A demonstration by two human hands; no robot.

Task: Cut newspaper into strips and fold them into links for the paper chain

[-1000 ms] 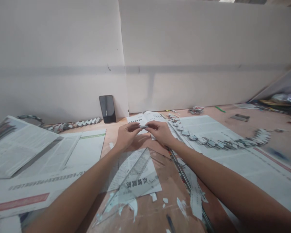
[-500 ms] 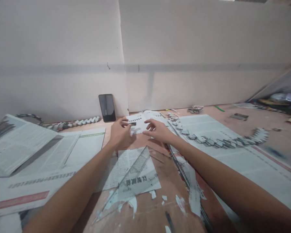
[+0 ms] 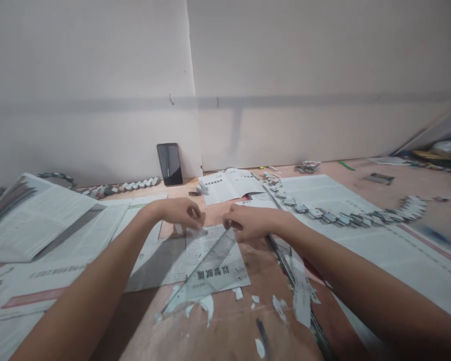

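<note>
My right hand [image 3: 250, 220] is closed, thumb and fingers pinched at the upper corner of a clear plastic set square [image 3: 214, 253]. The set square lies slantwise over a printed piece of newspaper [image 3: 229, 276]. My left hand [image 3: 182, 213] hangs over that newspaper's far edge, fingers curled together. What its fingertips hold, if anything, is blurred. Just beyond both hands, a folded white printed sheet [image 3: 229, 184] rests on the table, with a small dark-and-white paper piece [image 3: 198, 192] at its left edge.
A phone [image 3: 170, 164] leans on the wall. Chains of folded paper links [image 3: 338, 216] curve across newspaper sheets [image 3: 311, 188] at right. More newspapers [image 3: 60, 220] spread out at left. Paper scraps [image 3: 280, 308] and a long dark strip [image 3: 285, 268] lie on the brown table [image 3: 225, 326].
Both hands have come back from the folded sheet toward me, and their fingers have closed. My right hand now grips the set square's corner. The set square has shifted slightly.
</note>
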